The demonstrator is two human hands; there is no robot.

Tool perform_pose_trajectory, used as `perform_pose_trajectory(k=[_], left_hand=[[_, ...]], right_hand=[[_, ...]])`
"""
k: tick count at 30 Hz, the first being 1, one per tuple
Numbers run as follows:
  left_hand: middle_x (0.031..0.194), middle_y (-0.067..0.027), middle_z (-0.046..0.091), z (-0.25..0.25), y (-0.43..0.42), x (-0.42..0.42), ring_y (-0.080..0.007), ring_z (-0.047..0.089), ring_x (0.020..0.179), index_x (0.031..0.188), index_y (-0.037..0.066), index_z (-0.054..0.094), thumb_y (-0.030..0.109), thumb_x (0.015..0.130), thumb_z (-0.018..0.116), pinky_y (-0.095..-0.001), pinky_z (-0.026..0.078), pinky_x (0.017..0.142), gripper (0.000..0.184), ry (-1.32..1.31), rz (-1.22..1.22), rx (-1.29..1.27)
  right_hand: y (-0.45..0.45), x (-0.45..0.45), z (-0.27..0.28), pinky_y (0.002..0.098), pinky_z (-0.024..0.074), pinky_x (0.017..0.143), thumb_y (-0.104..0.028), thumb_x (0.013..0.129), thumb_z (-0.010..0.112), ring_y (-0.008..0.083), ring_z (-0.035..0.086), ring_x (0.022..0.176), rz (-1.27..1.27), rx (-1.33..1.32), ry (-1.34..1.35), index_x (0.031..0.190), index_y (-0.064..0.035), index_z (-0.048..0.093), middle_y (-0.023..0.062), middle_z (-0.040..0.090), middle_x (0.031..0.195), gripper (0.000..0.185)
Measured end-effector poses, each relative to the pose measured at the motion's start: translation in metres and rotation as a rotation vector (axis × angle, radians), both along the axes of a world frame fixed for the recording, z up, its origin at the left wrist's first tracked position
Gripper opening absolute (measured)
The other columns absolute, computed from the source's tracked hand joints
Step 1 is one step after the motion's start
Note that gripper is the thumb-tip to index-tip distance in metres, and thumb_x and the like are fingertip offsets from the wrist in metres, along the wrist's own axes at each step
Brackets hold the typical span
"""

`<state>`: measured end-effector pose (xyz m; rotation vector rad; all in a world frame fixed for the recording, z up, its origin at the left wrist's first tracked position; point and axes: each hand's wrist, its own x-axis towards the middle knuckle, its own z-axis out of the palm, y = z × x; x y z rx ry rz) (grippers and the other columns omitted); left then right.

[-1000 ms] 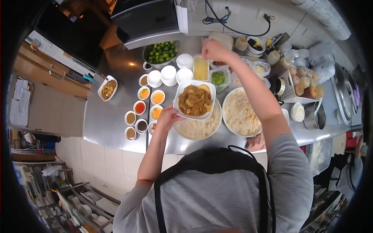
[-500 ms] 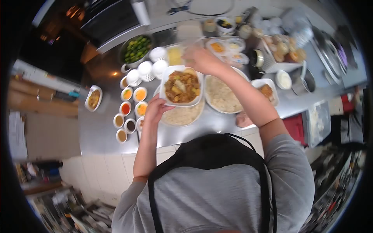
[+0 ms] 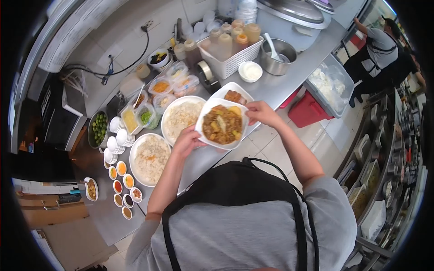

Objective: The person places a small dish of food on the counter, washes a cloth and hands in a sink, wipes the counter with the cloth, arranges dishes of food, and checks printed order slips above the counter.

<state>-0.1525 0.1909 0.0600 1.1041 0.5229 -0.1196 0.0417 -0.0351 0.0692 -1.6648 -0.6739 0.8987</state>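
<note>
A square white bowl of brown stew with yellow chunks is held up over the counter's front edge. My left hand grips its left rim, fingers closed on it. At its right rim is my right hand, thumb and fingers pinched on the edge. Partly behind the bowl sits another white dish with browned pieces of food. Two large round containers of rice, one and a second, stand to the left on the counter.
Small sauce cups, stacked white cups and a bowl of green limes lie left. Farther back are a white basket of bottles and a metal pot. Two people stand at the far right.
The view has swung toward the right side of the counter. My right hand has come down from the back containers to the rim of the stew bowl. My left hand still holds the bowl.
</note>
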Motion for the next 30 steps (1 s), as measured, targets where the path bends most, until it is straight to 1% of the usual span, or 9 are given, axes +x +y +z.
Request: perform_pose_trajectory(k=[2,6,9,13,19,24,26,28,30], left_hand=[[0.1,-0.0146,0.056,0.004,-0.03,0.04,-0.0229,0.06,0.085,0.114,-0.005,0.045,-0.001,0.074,0.042,-0.0311,0.054,0.067,0.039,-0.023,-0.087,-0.038],[0.105,-0.0156,0.054,0.009,-0.077,0.104,-0.0225,0.06,0.085,0.12,-0.003,0.04,0.009,0.084,0.048,-0.0305,0.053,0.07,0.039,-0.045,-0.147,-0.062],[0.104,-0.0151,0.054,0.002,-0.091,0.113,-0.0229,0.06,0.087,0.121,-0.002,0.04,0.017,0.086,0.05,-0.0311,0.052,0.072,0.04,-0.011,-0.135,0.01],[0.102,-0.0154,0.055,-0.022,-0.083,0.09,-0.0235,0.06,0.089,0.119,-0.002,0.041,0.017,0.087,0.05,-0.0319,0.052,0.074,0.039,0.125,-0.215,-0.034],[0.1,-0.0154,0.056,-0.033,-0.078,0.045,-0.0225,0.06,0.088,0.114,-0.004,0.045,0.018,0.087,0.05,-0.0312,0.051,0.074,0.035,0.178,-0.053,-0.051],[0.098,-0.012,0.058,-0.049,-0.084,0.011,-0.0171,0.06,0.082,0.109,-0.003,0.05,0.021,0.085,0.054,-0.0272,0.05,0.073,0.035,0.236,0.026,0.073],[0.096,-0.0096,0.059,-0.049,-0.089,-0.002,-0.0156,0.06,0.083,0.107,-0.002,0.052,0.022,0.084,0.055,-0.0258,0.05,0.072,0.034,0.259,0.083,0.077],[0.096,-0.009,0.06,-0.046,-0.093,-0.014,-0.0151,0.06,0.082,0.106,-0.002,0.054,0.022,0.084,0.055,-0.0261,0.05,0.071,0.032,0.278,0.078,0.091],[0.096,-0.0096,0.059,-0.05,-0.096,-0.029,-0.0152,0.059,0.082,0.106,-0.002,0.054,0.021,0.084,0.055,-0.0267,0.05,0.071,0.032,0.288,0.128,0.09]], right_hand=[[-0.037,0.014,0.014,0.0247,0.0498,0.051,-0.007,0.072,0.051,0.0134,0.059,0.058,-0.122,-0.034,-0.042,0.092,0.0073,0.057,0.0108,0.061,0.072,0.025],[-0.097,0.059,0.005,0.0239,0.0516,0.05,-0.003,0.073,0.048,0.0153,0.061,0.057,-0.347,-0.02,-0.068,0.09,0.0098,0.057,0.0126,0.06,0.07,0.023],[-0.129,0.093,-0.025,0.0228,0.0505,0.052,-0.005,0.076,0.046,0.0134,0.059,0.058,-0.444,-0.032,-0.138,0.094,0.0087,0.056,0.0097,0.06,0.074,0.025],[-0.138,0.126,-0.059,0.0227,0.0504,0.052,-0.004,0.078,0.046,0.0141,0.06,0.06,-0.538,-0.114,-0.142,0.092,0.0087,0.057,0.0097,0.06,0.075,0.021],[-0.119,0.153,-0.11,0.0226,0.0508,0.05,-0.005,0.078,0.048,0.0163,0.061,0.058,-0.463,-0.025,0.097,0.099,0.01,0.054,0.0114,0.061,0.075,0.027],[-0.119,0.14,-0.081,0.0226,0.05,0.056,-0.018,0.085,0.052,0.0146,0.06,0.065,-0.45,0.075,0.316,0.1,0.0073,0.054,0.0085,0.061,0.076,0.03],[-0.138,0.151,-0.086,0.023,0.0498,0.057,-0.019,0.084,0.053,0.0133,0.06,0.063,-0.319,-0.082,0.174,0.094,0.0054,0.058,0.0085,0.061,0.075,0.027],[-0.145,0.152,-0.062,0.0228,0.0497,0.058,-0.02,0.082,0.057,0.0126,0.06,0.064,0.008,-0.398,-0.041,0.086,0.003,0.061,0.0089,0.062,0.074,0.024],[-0.131,0.134,-0.046,0.0229,0.0494,0.058,-0.02,0.081,0.058,0.0121,0.06,0.063,0.183,-0.36,0.021,0.084,0.0021,0.062,0.0085,0.062,0.074,0.022]])
